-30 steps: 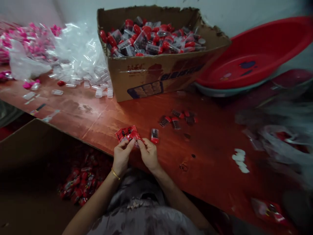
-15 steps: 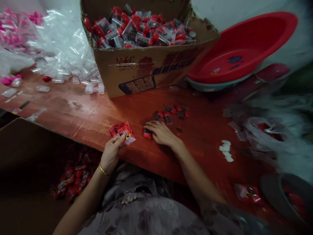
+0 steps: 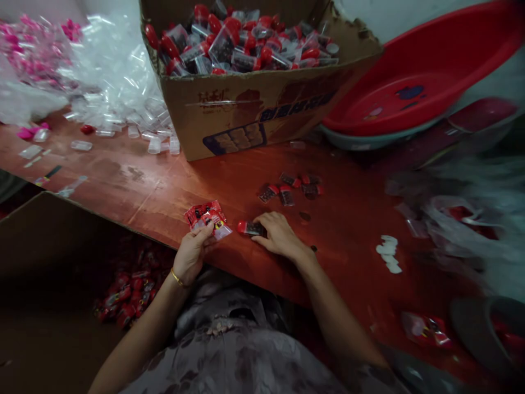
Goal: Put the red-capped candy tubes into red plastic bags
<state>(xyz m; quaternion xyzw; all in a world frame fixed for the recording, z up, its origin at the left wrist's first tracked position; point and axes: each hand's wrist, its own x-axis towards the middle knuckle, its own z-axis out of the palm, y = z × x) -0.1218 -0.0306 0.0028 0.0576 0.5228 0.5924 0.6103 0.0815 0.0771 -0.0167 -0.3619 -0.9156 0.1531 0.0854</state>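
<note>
My left hand (image 3: 196,244) pinches some red printed plastic packets (image 3: 206,214) near the table's front edge, thumb on top. To its right, my right hand (image 3: 276,232) has its thumb and fingers around one end of a small clear tube with a red cap (image 3: 245,227), which lies on the table with the cap pointing left. Dark contents show through the tube. Just beyond this hand lie several similar red-capped tubes (image 3: 286,195) in a loose group.
A cardboard box (image 3: 229,117) full of red-capped tubes stands at the back. Left of it are heaped clear empty tubes (image 3: 118,71) and pink pieces (image 3: 35,54). A red basin (image 3: 443,60) leans at back right. Below the left edge, an open carton (image 3: 45,241) holds red packets (image 3: 127,295).
My right hand has shifted from lying flat over a tube to gripping its end, and the tube's red cap now shows. My left hand still holds the packets. The view has shifted slightly.
</note>
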